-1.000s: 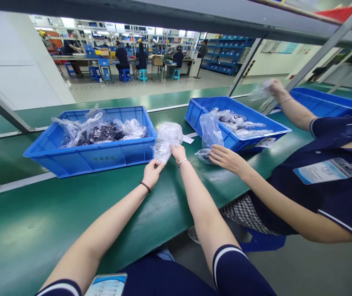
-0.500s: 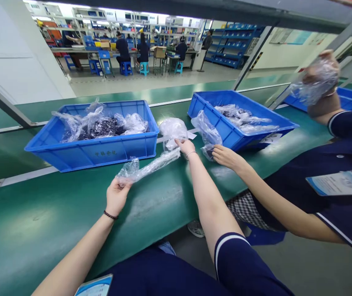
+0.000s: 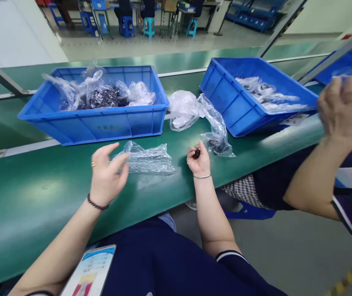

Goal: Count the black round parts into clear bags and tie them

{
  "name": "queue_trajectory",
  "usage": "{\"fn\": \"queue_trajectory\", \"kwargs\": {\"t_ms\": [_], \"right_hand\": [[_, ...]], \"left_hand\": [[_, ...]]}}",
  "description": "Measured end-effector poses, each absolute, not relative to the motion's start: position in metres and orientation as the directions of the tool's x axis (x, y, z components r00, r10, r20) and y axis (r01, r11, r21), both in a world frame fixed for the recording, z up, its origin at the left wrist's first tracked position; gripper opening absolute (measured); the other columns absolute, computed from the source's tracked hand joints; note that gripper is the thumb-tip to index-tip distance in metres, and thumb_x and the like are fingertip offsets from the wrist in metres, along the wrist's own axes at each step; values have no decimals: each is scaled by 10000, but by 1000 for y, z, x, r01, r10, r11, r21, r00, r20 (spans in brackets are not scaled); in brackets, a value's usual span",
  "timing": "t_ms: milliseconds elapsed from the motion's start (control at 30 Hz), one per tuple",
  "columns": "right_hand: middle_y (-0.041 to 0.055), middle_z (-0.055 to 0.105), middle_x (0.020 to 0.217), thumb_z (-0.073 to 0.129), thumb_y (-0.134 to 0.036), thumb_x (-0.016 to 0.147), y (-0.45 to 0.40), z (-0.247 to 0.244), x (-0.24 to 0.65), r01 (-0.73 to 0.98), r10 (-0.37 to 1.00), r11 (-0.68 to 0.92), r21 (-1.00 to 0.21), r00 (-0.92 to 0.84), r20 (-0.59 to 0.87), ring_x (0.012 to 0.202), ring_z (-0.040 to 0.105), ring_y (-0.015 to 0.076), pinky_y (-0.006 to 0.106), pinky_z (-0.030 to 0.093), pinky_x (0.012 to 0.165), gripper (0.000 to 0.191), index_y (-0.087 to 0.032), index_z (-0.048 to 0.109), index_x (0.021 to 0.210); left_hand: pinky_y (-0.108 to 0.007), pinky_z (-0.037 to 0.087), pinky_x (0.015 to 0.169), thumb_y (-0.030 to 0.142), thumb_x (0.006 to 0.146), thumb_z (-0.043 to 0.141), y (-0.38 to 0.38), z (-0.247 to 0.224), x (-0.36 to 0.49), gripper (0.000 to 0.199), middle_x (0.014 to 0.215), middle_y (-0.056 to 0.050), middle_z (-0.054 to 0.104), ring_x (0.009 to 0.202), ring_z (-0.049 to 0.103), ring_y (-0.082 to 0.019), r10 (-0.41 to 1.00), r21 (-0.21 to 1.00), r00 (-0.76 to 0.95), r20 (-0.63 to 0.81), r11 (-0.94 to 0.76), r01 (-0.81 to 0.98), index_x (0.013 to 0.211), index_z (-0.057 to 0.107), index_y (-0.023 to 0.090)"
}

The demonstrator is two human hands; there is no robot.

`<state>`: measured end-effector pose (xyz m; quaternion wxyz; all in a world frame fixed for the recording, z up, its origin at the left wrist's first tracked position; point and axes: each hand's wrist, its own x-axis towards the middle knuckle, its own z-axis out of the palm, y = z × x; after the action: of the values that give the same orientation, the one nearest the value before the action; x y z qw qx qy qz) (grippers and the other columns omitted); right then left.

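Note:
My left hand point(image 3: 108, 170) hovers over the green bench with its fingers apart and nothing in them. Beside its fingertips a flattened clear plastic bag point(image 3: 149, 158) lies on the bench. In my right hand point(image 3: 199, 162) a small round black part point(image 3: 196, 153) is held between curled fingers; its exact kind I cannot make out. Just right of that hand rests another clear bag point(image 3: 217, 127) with dark pieces at its lower end. Behind it sits a bunched whitish plastic bag point(image 3: 183, 109).
A blue bin point(image 3: 117, 125) with bagged dark parts stands at the left. A tilted blue bin point(image 3: 240, 102) holds more bags at the right. A co-worker's hand point(image 3: 344, 107) is raised at the far right. Slanted metal posts point(image 3: 282, 28) rise behind the bench.
My left hand has let go of the clear bag, which now lies flat. My right hand has come nearer and holds a black part. The co-worker's hand has left the bag beside me.

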<state>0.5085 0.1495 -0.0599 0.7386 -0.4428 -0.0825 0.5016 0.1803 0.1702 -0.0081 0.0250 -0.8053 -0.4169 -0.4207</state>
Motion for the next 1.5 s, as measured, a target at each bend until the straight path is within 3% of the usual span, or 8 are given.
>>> {"fn": "queue_trajectory", "kwargs": {"t_ms": [167, 267, 500, 767, 1000, 1200, 1333, 1500], "right_hand": [[-101, 469, 570, 817, -326, 651, 140, -50, 457, -398, 916, 1, -917, 368, -159, 480, 449, 42, 115, 275, 351, 369, -225, 489, 785], [-83, 497, 578, 752, -454, 718, 130, -40, 420, -211, 965, -54, -976, 242, -105, 459, 435, 58, 160, 292, 369, 340, -220, 531, 828], [-49, 570, 708, 779, -623, 610, 145, -29, 377, -45, 1000, -24, -999, 7, -24, 597, 530, 89, 237, 450, 573, 521, -200, 556, 817], [-50, 520, 611, 728, -556, 707, 110, -10, 451, 108, 955, 45, -993, 288, 74, 541, 483, 92, 232, 372, 505, 406, -203, 528, 718], [-40, 536, 658, 739, -475, 729, 102, -11, 441, -28, 970, 51, -998, 240, 43, 488, 433, 69, 210, 303, 420, 377, -213, 468, 701], [-21, 556, 682, 747, -350, 713, 102, -6, 457, 143, 936, 103, -984, 321, 144, 510, 434, 66, 206, 322, 433, 321, -196, 473, 643], [-17, 588, 739, 708, -318, 772, 90, 19, 449, 172, 835, 228, -958, 472, 283, 561, 491, 83, 210, 398, 482, 178, -215, 577, 835], [38, 644, 823, 655, -395, 841, 61, 35, 405, -49, 982, 157, -986, 116, 150, 607, 571, 128, 262, 501, 507, 150, -248, 662, 870]], "left_hand": [[-494, 400, 1014, 440, 731, 682, 197, -28, 177, 601, 1293, -190, 529, 1226, 494, -349, 899, 460, 207, 386, -382, 801, 1240, 587, 135], [-372, 476, 824, 425, 769, 563, 207, -44, 165, 305, 940, -102, 687, 893, 634, -261, 958, 606, 239, 156, -284, 743, 907, 692, 186], [-197, 373, 519, 431, 591, 800, 182, -51, 222, 375, 554, 50, 528, 525, 457, -93, 956, 993, 286, -70, 38, 115, 646, 524, 183], [-220, 446, 600, 350, 620, 802, 183, -33, 234, 364, 620, 56, 518, 597, 520, -101, 975, 999, 221, 19, -9, -46, 723, 492, 190], [-395, 503, 873, 409, 617, 769, 161, -25, 268, 719, 1269, -129, 527, 1068, 577, -252, 881, 864, 377, 286, -408, 297, 1256, 531, 180], [-234, 420, 547, 291, 821, 552, 182, -31, 264, 124, 647, 22, 552, 534, 517, -113, 943, 973, 329, 46, -118, 201, 792, 579, 174], [-228, 412, 623, 256, 802, 584, 189, -30, 259, 92, 714, 7, 578, 630, 519, -115, 968, 957, 146, 203, -228, 179, 768, 588, 172], [-240, 459, 697, 273, 860, 524, 150, -6, 277, 149, 801, -32, 655, 736, 586, -143, 943, 939, 189, 274, -304, 160, 820, 623, 169]]}}
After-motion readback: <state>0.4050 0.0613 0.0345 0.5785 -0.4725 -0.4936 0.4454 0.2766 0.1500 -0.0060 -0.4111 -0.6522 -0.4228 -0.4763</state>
